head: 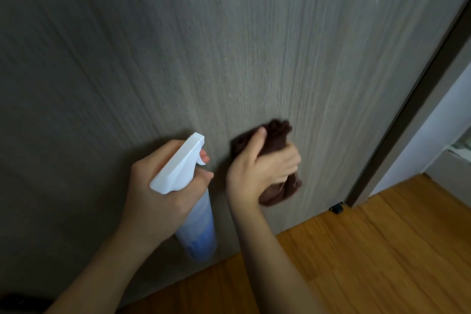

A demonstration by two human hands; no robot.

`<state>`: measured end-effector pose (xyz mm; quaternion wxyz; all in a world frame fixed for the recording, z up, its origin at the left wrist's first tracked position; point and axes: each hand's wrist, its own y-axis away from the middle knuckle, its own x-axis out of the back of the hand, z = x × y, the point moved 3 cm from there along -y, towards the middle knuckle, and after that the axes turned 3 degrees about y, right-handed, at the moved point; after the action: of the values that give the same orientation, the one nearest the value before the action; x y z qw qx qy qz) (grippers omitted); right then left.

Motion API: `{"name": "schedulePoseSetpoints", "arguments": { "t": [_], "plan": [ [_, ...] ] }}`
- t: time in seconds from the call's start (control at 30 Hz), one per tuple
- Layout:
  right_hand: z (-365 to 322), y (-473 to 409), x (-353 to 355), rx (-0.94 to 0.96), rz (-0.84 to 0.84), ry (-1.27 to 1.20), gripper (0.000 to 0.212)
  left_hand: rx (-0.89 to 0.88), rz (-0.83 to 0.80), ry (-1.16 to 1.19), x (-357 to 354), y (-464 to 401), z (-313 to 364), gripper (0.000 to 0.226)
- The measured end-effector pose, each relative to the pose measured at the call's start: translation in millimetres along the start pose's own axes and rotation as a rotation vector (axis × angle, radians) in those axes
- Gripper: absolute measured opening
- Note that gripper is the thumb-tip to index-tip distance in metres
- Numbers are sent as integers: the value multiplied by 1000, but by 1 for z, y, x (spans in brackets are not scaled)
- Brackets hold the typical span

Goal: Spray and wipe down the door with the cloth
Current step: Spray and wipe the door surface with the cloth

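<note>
Against the door [153, 46], right hand [262, 171] half-hides the blurred cloth [276, 132].

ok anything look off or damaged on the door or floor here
Nothing stands out. The door shows only a few tiny pale specks high up, no dents or drips. The right hand presses the brown cloth to it, the left hand grips the spray bottle, and the wood floor looks dry.

Dim room, wooden floor [369, 257]
</note>
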<state>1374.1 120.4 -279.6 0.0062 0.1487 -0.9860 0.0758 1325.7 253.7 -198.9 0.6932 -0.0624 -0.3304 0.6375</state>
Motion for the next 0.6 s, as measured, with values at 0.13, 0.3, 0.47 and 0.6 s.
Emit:
{"name": "schedulePoseSetpoints", "arguments": {
  "t": [0.13,0.3,0.47,0.6],
  "plan": [
    [-35,-6,-2,246,-20,-48,52,-33,-8,-47,0,-1,2,17],
    [27,14,-1,189,-31,1,54,-27,-3,-35,-4,1,3,16],
    [59,26,4,-262,-94,-46,74,-1,-4,-20,0,3,5,16],
    [36,20,0,-212,-82,-67,69,6,20,-22,5,3,7,16]
  ]
}}
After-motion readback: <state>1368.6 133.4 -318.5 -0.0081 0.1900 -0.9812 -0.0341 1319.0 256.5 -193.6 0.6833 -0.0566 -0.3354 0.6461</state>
